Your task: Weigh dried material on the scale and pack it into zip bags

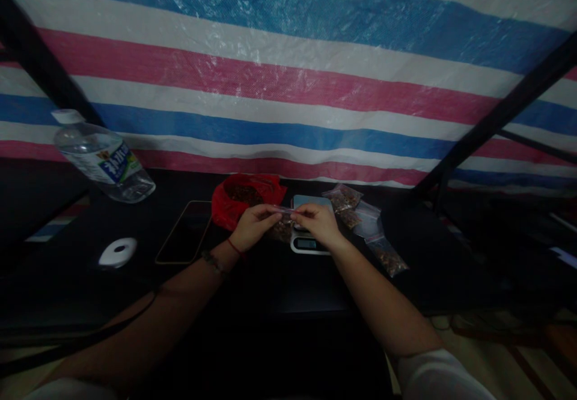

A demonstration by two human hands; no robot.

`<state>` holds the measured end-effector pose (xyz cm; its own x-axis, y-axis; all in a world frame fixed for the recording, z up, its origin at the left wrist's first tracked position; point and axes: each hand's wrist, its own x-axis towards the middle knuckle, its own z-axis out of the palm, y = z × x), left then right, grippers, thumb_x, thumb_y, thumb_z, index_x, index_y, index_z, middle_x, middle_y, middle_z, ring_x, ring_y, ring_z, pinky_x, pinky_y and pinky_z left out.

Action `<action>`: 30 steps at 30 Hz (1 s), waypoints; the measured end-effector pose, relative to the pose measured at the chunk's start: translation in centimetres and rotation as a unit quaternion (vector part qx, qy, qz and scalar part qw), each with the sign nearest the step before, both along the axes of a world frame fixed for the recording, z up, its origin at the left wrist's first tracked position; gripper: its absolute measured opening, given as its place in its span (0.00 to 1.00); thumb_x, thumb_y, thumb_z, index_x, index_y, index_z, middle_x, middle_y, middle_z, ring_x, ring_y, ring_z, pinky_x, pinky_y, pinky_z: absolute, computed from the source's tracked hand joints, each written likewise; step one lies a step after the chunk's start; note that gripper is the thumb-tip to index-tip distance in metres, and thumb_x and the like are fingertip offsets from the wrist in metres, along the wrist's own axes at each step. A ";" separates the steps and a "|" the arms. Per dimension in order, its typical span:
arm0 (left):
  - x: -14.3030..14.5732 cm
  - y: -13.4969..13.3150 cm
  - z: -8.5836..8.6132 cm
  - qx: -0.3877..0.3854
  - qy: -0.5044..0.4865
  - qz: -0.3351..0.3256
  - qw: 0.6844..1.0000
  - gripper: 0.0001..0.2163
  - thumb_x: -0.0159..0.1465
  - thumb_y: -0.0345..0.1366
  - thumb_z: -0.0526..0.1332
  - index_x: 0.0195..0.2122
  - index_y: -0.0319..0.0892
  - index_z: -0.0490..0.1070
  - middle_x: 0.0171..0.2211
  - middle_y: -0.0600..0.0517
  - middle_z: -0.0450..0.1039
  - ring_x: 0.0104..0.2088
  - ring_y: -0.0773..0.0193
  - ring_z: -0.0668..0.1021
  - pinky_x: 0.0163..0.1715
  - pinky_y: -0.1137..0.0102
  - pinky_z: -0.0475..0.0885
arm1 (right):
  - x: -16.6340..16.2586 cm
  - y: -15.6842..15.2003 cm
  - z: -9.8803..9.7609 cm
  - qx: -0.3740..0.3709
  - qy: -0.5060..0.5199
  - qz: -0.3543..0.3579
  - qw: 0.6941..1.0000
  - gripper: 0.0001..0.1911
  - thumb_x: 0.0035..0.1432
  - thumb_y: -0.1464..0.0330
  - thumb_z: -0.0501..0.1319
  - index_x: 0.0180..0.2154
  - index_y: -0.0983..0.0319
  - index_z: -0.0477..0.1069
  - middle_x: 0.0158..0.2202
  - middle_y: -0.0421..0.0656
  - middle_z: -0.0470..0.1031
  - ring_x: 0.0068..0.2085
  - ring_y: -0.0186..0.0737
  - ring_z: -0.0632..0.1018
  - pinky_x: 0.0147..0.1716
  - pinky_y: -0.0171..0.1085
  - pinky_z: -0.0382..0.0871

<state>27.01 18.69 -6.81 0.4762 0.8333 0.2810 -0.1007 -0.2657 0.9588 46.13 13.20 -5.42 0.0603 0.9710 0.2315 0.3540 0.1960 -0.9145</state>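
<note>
Between both hands hangs a small clear zip bag [282,230] with brown pieces in its lower part. My left hand [255,225] pinches the left end of its top edge. At the right end, the fingers of my right hand [319,222] are closed on the same edge, above a kitchen scale [307,245] with a lit display too small to read. Behind my left hand lies an open red plastic bag [223,207] holding dark brown bits. To the right of the scale are several clear zip bags [390,258], some with brown pieces inside.
A smartphone [184,234] and a white rounded device [118,252] lie on the left of the black table [279,295]. A large water bottle [106,159] stands at the back left. Striped plastic sheeting [279,81] hangs behind, between dark metal posts [491,120].
</note>
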 end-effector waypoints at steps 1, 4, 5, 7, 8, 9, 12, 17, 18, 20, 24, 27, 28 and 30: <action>0.0 0.0 0.0 0.005 0.005 0.008 1.000 0.13 0.56 0.45 0.67 0.34 0.39 0.78 0.35 0.48 0.80 0.36 0.60 0.80 0.41 0.66 0.75 | -0.1 0.0 0.0 0.001 0.000 0.000 1.000 0.12 0.50 0.59 0.66 0.29 0.61 0.77 0.24 0.40 0.75 0.26 0.34 0.74 0.25 0.32 0.67; -0.2 0.0 0.1 0.012 0.007 0.028 1.000 0.13 0.55 0.46 0.67 0.33 0.40 0.77 0.34 0.48 0.80 0.34 0.61 0.80 0.38 0.67 0.75 | -0.2 0.0 -0.2 0.008 0.006 -0.004 1.000 0.13 0.51 0.58 0.66 0.30 0.62 0.77 0.25 0.40 0.75 0.26 0.34 0.74 0.26 0.32 0.69; -0.2 0.0 0.2 0.013 0.006 0.035 0.999 0.13 0.55 0.46 0.67 0.33 0.40 0.77 0.33 0.49 0.80 0.33 0.62 0.80 0.37 0.67 0.75 | -0.3 0.0 -0.2 0.010 0.007 -0.004 1.000 0.13 0.51 0.58 0.66 0.30 0.62 0.77 0.25 0.40 0.75 0.27 0.34 0.75 0.26 0.33 0.69; -0.3 0.0 0.4 0.017 0.008 0.045 0.999 0.13 0.55 0.45 0.67 0.31 0.40 0.76 0.31 0.50 0.79 0.31 0.63 0.79 0.35 0.69 0.75 | -0.3 0.0 -0.1 0.015 0.004 -0.005 1.000 0.13 0.51 0.58 0.65 0.29 0.62 0.77 0.26 0.41 0.76 0.27 0.35 0.75 0.26 0.33 0.70; -0.3 0.0 0.4 0.020 0.013 0.047 0.999 0.13 0.56 0.45 0.66 0.31 0.40 0.76 0.30 0.50 0.79 0.31 0.64 0.78 0.35 0.69 0.75 | -0.4 0.0 0.0 0.019 0.003 -0.008 1.000 0.13 0.51 0.58 0.66 0.29 0.62 0.77 0.26 0.41 0.76 0.27 0.35 0.75 0.26 0.33 0.70; -0.2 0.0 0.4 0.022 0.016 0.049 0.998 0.12 0.56 0.45 0.66 0.31 0.40 0.75 0.30 0.51 0.78 0.30 0.64 0.78 0.34 0.70 0.75 | -0.4 -0.1 0.1 0.024 0.001 -0.014 1.000 0.13 0.51 0.58 0.66 0.29 0.62 0.77 0.26 0.41 0.76 0.27 0.35 0.75 0.26 0.32 0.70; -0.2 0.1 0.3 0.036 0.027 0.057 0.997 0.12 0.57 0.45 0.65 0.31 0.39 0.76 0.28 0.52 0.77 0.28 0.65 0.77 0.33 0.71 0.74 | -0.5 -0.3 0.5 0.045 -0.010 -0.041 0.998 0.12 0.51 0.59 0.66 0.28 0.62 0.77 0.26 0.41 0.75 0.26 0.34 0.74 0.24 0.32 0.68; -0.3 0.1 0.2 0.058 0.034 0.055 0.996 0.13 0.57 0.45 0.65 0.30 0.39 0.76 0.28 0.51 0.78 0.30 0.64 0.78 0.33 0.70 0.74 | -0.5 -0.5 0.6 0.060 -0.015 -0.048 0.997 0.12 0.51 0.58 0.66 0.27 0.61 0.77 0.26 0.42 0.75 0.27 0.35 0.74 0.24 0.32 0.67; -0.3 0.0 0.2 0.059 0.034 0.056 0.996 0.13 0.57 0.45 0.65 0.31 0.39 0.76 0.29 0.51 0.78 0.30 0.64 0.78 0.33 0.70 0.74 | -0.5 -0.4 0.5 0.064 -0.012 -0.048 0.997 0.13 0.51 0.57 0.66 0.28 0.61 0.77 0.26 0.42 0.75 0.27 0.36 0.75 0.25 0.32 0.67; -0.3 -0.1 0.4 0.056 0.028 0.059 0.996 0.13 0.57 0.46 0.65 0.31 0.40 0.76 0.30 0.50 0.79 0.30 0.64 0.78 0.33 0.70 0.74 | -0.5 -0.3 0.2 0.071 -0.009 -0.048 0.996 0.13 0.51 0.57 0.66 0.28 0.61 0.77 0.27 0.42 0.76 0.28 0.36 0.75 0.26 0.33 0.68; -0.1 -0.3 0.7 0.049 0.020 0.062 0.997 0.13 0.54 0.45 0.67 0.30 0.39 0.75 0.31 0.49 0.79 0.31 0.63 0.79 0.34 0.69 0.75 | -0.6 0.0 -0.3 0.076 0.003 -0.040 0.996 0.14 0.51 0.56 0.66 0.28 0.61 0.77 0.28 0.42 0.76 0.29 0.36 0.75 0.27 0.33 0.68; -0.1 -0.2 0.6 0.050 0.021 0.065 0.996 0.13 0.55 0.45 0.67 0.31 0.39 0.75 0.31 0.49 0.79 0.32 0.63 0.79 0.34 0.69 0.75 | -0.7 0.1 -0.5 0.076 0.007 -0.033 0.997 0.14 0.50 0.56 0.67 0.28 0.61 0.77 0.28 0.42 0.76 0.29 0.37 0.75 0.28 0.34 0.68; -0.2 -0.2 0.6 0.053 0.020 0.068 0.996 0.13 0.55 0.46 0.67 0.31 0.39 0.75 0.31 0.49 0.79 0.31 0.63 0.79 0.34 0.69 0.75 | -0.7 0.1 -0.5 0.076 0.004 -0.032 0.997 0.14 0.49 0.56 0.67 0.29 0.60 0.77 0.28 0.42 0.76 0.29 0.37 0.75 0.28 0.34 0.68; -0.3 -0.1 0.6 0.063 0.022 0.074 0.995 0.13 0.56 0.46 0.66 0.31 0.39 0.75 0.30 0.49 0.79 0.31 0.63 0.79 0.33 0.69 0.75 | -0.7 0.2 -0.5 0.079 -0.002 -0.034 0.996 0.13 0.49 0.57 0.67 0.29 0.60 0.77 0.28 0.42 0.76 0.30 0.37 0.75 0.29 0.34 0.68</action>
